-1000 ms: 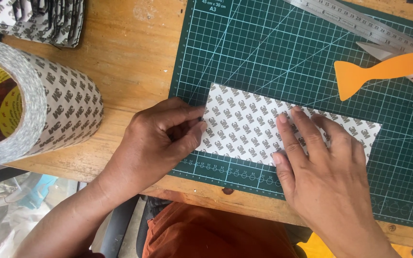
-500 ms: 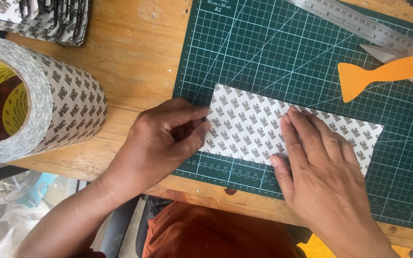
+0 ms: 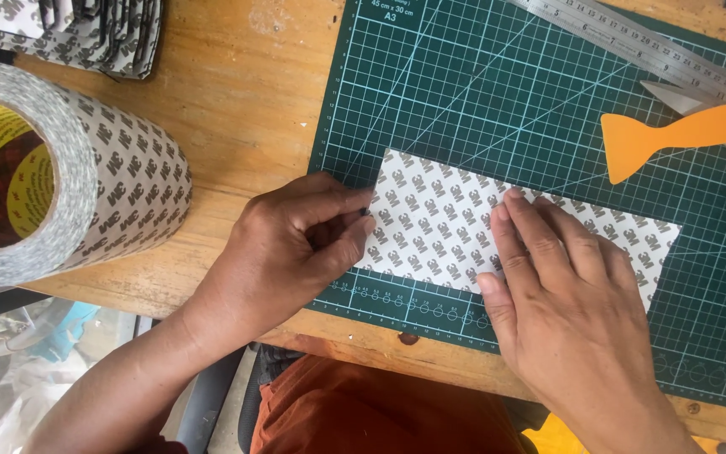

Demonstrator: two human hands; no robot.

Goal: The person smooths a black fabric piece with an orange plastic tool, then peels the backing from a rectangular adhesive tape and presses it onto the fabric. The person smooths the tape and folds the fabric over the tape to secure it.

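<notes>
On the green cutting mat near the worktop's front edge lies a patterned tape sheet. Left hand pinches the sheet's left end between thumb and fingers. Right hand lies flat, released, pressing the sheet's middle. Large tape roll sits at the left edge; orange scraper far right.

I see bright, even daylight on the green cutting mat, without glare. Soft shadows sit under both hands at the mat's near edge. Focus is sharp; below the mat, the floor area is dim and blurred.
</notes>
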